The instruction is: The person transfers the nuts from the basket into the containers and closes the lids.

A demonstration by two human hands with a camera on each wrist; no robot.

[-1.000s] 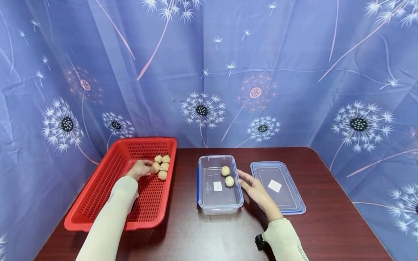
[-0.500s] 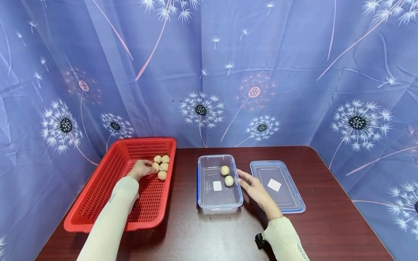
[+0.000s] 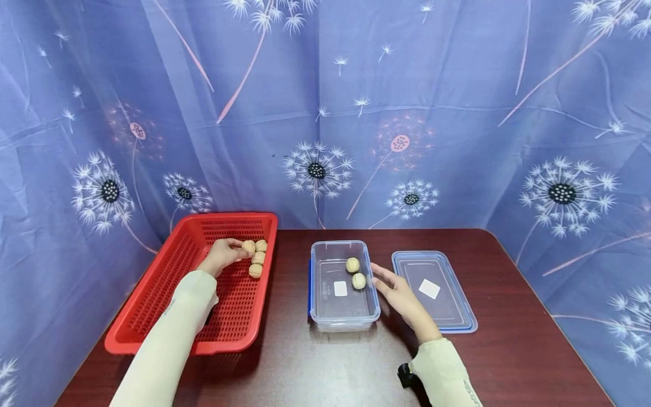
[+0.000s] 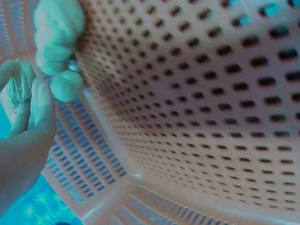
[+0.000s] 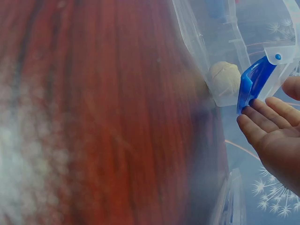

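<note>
My left hand (image 3: pixel 224 255) is inside the red plastic basket (image 3: pixel 231 343), pinching a walnut (image 4: pixel 21 82) between thumb and fingertips. More walnuts (image 3: pixel 256 271) lie bunched along the basket's right wall, just beyond those fingers. My right hand (image 3: pixel 402 297) is at the right side of a clear plastic container (image 3: pixel 346 325), its fingers extended. In the right wrist view those fingertips touch the blue side latch (image 5: pixel 255 82), which hangs down. Two walnuts (image 3: pixel 358 281) sit inside the container near its right wall, beside a white label.
The container's clear lid (image 3: pixel 445 314), with a blue edge and a white label, lies flat to the right of the container. Everything stands on a dark red-brown wooden table (image 3: pixel 519 350). A blue dandelion-print curtain (image 3: pixel 458 113) surrounds the back and sides.
My left hand has lifted slightly up and right with the pinched walnut, which now overlaps the back of the bunch. The right hand and the container stay in place.
</note>
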